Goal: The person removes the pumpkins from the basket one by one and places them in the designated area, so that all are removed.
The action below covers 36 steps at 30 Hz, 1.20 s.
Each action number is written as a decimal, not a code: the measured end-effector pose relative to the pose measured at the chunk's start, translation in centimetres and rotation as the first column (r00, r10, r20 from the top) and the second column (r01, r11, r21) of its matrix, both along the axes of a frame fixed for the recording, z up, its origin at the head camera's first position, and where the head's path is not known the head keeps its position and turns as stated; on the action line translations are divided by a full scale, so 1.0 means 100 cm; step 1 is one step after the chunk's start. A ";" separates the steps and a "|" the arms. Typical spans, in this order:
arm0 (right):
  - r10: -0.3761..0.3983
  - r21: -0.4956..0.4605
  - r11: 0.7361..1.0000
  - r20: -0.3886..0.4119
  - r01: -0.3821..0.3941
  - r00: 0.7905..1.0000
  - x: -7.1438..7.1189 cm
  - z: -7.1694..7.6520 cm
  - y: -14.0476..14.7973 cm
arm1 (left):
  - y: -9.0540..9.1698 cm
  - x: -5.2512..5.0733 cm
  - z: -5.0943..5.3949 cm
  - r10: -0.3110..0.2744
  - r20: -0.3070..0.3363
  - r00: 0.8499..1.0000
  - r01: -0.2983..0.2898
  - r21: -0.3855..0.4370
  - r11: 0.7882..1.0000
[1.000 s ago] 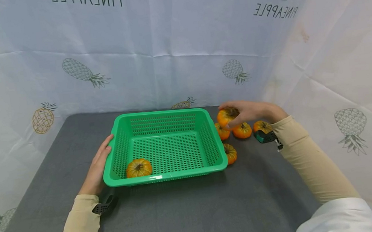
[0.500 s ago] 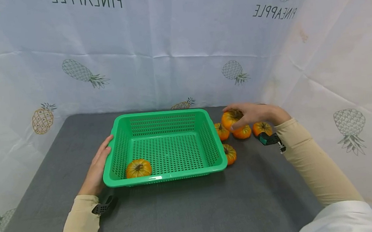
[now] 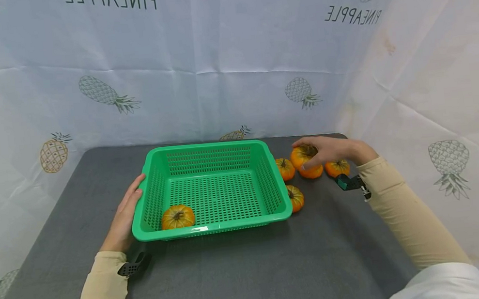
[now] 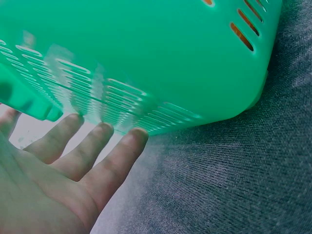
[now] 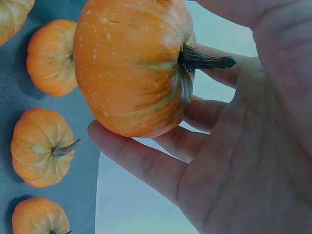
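Observation:
My right hand grips a small orange pumpkin by its sides, raised over the other pumpkins beyond the basket's right end. In the right wrist view the held pumpkin has its dark stem facing the palm, with fingers and thumb around it. A green plastic basket with slotted walls occupies the middle of the table. One pumpkin lies in its near left corner. My left hand rests against the basket's left side; the left wrist view shows extended fingers at the outer wall.
Right of the basket sit several more pumpkins: one beside the rim, one nearer the front, one partly under the held one, one near the right wrist. A pineapple-print cloth hangs behind the grey table.
My right hand has moved right and slightly down with the pumpkin, away from the basket's rim. My left hand and the basket have stayed in place.

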State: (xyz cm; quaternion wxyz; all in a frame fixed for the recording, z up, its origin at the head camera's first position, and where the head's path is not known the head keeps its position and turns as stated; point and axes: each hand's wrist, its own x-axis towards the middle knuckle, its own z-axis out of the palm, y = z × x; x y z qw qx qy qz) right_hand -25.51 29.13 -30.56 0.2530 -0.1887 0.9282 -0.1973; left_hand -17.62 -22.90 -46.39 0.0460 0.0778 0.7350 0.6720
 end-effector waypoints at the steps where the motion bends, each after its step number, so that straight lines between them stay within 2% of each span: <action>1: -0.002 -0.004 1.000 0.001 0.002 1.000 0.000 -0.001 0.001 | 0.000 0.000 0.000 0.001 0.001 1.000 -0.001 -0.001 1.000; 9: -0.021 -0.003 1.000 0.002 0.021 1.000 0.004 -0.005 0.008 | 0.000 0.000 0.001 0.002 -0.002 1.000 -0.002 -0.003 1.000; 16: -0.019 0.033 0.999 -0.027 0.019 0.999 0.006 -0.013 0.017 | 0.001 0.000 0.000 0.002 0.000 1.000 -0.002 -0.003 1.000; 36: -0.061 0.036 0.997 0.003 0.061 0.998 0.010 -0.031 0.031 | 0.000 0.000 0.000 0.004 0.010 1.000 -0.004 -0.007 1.000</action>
